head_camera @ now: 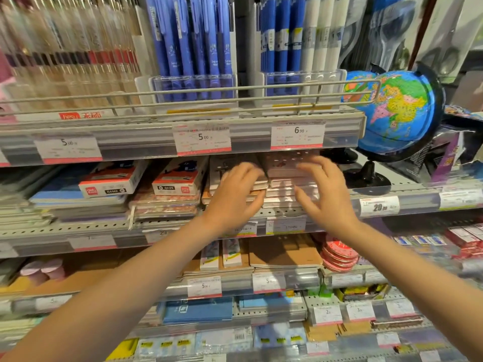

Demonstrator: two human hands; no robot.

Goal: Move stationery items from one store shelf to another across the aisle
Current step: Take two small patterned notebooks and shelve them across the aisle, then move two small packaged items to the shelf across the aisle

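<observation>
Taking the globe [394, 111] as my landmark, the notebook stacks [264, 186] lie on the shelf below and to its left, long edges running back into the shelf. My left hand [235, 194] has its fingers on top and thumb under the front edge of the left stack, seemingly gripping it, so it is nearer. My right hand [324, 189] hovers spread wide, touching nothing, over the stack closer to the globe; tags above read 5.00 and 6.90, one beneath the globe 29.00.

Grey metal shelving tiers [78, 226], wire rail [183, 94], price-tag strips [201, 139]; bright even light.
</observation>
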